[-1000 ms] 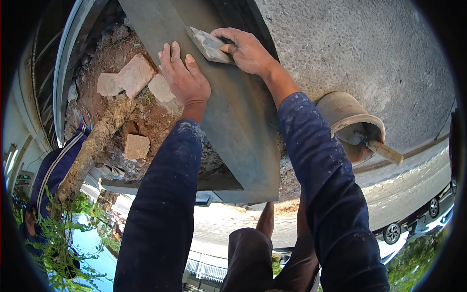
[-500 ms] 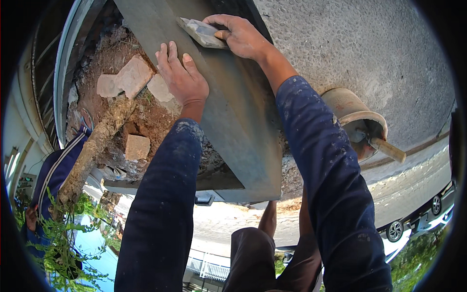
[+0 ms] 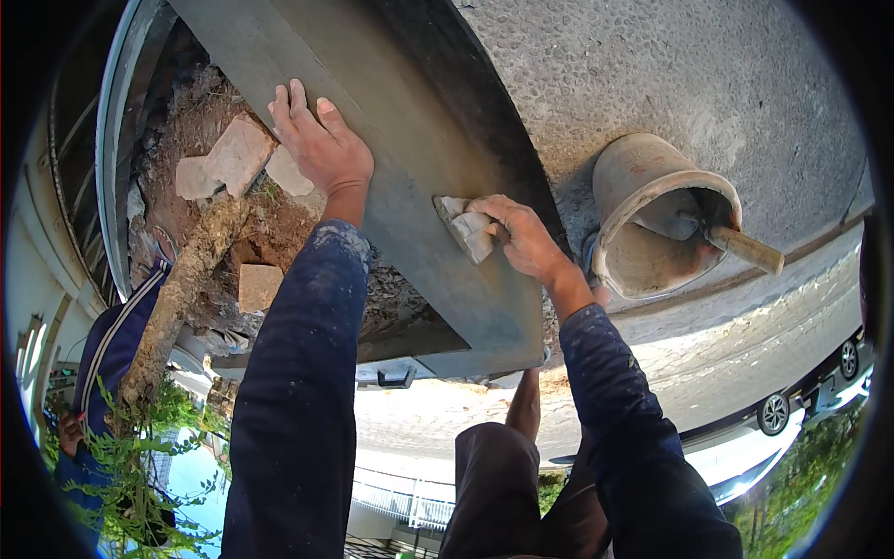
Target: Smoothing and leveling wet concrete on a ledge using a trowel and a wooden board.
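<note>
My left hand (image 3: 321, 144) lies open, fingers spread, on the smooth grey cement top of a low wall (image 3: 410, 214), near its soil-side edge. Further right and nearer me, my right hand (image 3: 526, 238) grips a folded pale grey pad (image 3: 467, 231), held flat against the same cement surface. I cannot make out whether the pad is paper, cloth or sponge. The cement looks damp and darker along the outer edge. To the right of my right hand a dirty bucket (image 3: 643, 186) lies on its side, with a wooden-handled tool (image 3: 747, 250) sticking out of its mouth.
Inside the wall are reddish soil, several broken blocks (image 3: 237, 154) and a small tree trunk (image 3: 177, 303). Rough pavement (image 3: 726, 74) stretches beyond the bucket. A person's dark striped sleeve (image 3: 112, 326) shows at the left. A dark handled object (image 3: 397, 376) is by the wall's near edge.
My right hand has slid the pad along the wall top toward me and to the right. My left hand has shifted slightly left, still flat. More of the bucket shows.
</note>
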A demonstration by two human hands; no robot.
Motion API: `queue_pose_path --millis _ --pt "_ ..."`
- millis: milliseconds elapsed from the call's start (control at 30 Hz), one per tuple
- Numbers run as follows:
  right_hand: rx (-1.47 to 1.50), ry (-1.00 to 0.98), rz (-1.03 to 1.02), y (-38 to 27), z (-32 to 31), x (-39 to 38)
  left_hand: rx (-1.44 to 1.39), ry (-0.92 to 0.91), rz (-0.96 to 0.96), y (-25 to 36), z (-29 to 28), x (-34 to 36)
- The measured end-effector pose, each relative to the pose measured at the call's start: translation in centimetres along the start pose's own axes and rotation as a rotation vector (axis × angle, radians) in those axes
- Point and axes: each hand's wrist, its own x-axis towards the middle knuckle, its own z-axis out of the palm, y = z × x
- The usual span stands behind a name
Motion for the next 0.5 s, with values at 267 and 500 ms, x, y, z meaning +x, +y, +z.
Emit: queue_pose_path --millis 267,500 --pt "0.169 0.061 0.170 2.5 0.8 -6.9 0.018 0.012 0.027 0.0 -0.3 0.4" --pt "-0.009 0.057 -0.057 0.2 0.2 0.9 0.006 0.004 0.007 0.3 0.0 0.1"
